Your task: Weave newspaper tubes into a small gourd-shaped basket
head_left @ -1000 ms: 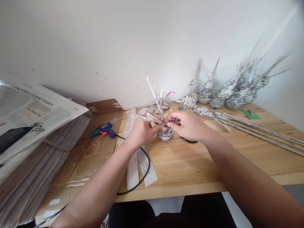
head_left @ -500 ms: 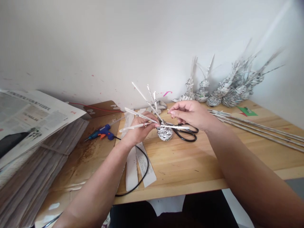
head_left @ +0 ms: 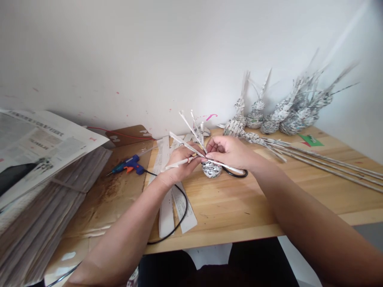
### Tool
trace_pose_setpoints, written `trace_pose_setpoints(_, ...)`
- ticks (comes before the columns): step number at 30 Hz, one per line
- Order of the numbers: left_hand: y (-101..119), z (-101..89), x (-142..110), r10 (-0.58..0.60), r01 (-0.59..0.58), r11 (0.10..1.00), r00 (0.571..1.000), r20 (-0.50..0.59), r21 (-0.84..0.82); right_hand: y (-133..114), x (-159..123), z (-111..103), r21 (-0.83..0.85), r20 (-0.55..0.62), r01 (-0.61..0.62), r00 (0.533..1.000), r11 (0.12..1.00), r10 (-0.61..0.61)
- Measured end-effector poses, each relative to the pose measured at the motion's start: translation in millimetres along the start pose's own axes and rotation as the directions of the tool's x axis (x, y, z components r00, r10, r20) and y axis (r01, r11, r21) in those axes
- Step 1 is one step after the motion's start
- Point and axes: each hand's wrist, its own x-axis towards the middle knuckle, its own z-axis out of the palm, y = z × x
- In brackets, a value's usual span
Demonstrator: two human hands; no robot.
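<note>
Hands and workpiece at the tabletop (head_left: 227,215). The small woven paper piece (head_left: 212,170) is placed between the two hands, its round body set just below the fingertips and close to the wood. Its neck is gripped from both sides: from one side by the left hand (head_left: 181,153), whose thumb and fingers are closed on it, and from the other by the right hand (head_left: 230,151), whose thumb and forefinger are pinched together at the same spot. Which strand is caught between the right fingertips cannot be told. Since the neck is touched by both hands, neither is nearer to it. The long axis is carried upward from the body, and the paper tubes (head_left: 188,122) are fanned from the neck: a taller group is directed up and away, two are laid leftward across the left hand, and one is slanted rightward below the right fingers, over the dark handle of the scissors (head_left: 245,174). The hot-glue gun (head_left: 131,164) is seen well apart, beyond the left hand.
</note>
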Motion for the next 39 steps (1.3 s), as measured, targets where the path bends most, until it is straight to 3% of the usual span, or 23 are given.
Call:
trace_pose_setpoints(9, 1, 4.9, -2, -0.066, 0.065, 0.998, 0.995, -0.068, -0.017, -11, -1, 0, 0.277, 0.063, -0.074, 0.996, 0.958, 0.059)
trace_pose_setpoints(13, -3, 7.3, -3, -0.101, 0.092, 0.993, 0.987, -0.125, -0.078, -16, 0, 0, 0.293, 0.033, -0.138, 0.99, 0.946, 0.134)
trace_pose_setpoints(19, -6, 4.7, -2, -0.052, 0.045, 0.997, 0.991, -0.124, -0.064, -15, 3, 3, 0.324, -0.07, -0.222, 0.964, 0.919, 0.257)
trace_pose_setpoints(24, -5, 3.2, -1, -0.088, 0.084, 0.996, 0.99, -0.113, -0.042, -9, 1, 0, 0.332, -0.05, -0.175, 0.978, 0.927, 0.203)
trace_pose_setpoints(27, -4, 5.3, -1, -0.133, 0.127, 0.99, 0.983, -0.127, -0.053, -8, -1, -3, 0.376, -0.018, -0.149, 0.986, 0.915, 0.168)
trace_pose_setpoints(32, -8, 7.7, -1, -0.254, 0.234, 0.961, 0.957, -0.137, -0.149, -11, 0, 0, 0.42, -0.07, -0.191, 0.968, 0.887, 0.242)
trace_pose_setpoints(39, -9, 5.0, 1, -0.474, 0.432, 0.801, 0.881, 0.002, -0.416, -7, 2, 7, 0.489, -0.084, -0.185, 0.963, 0.853, 0.257)
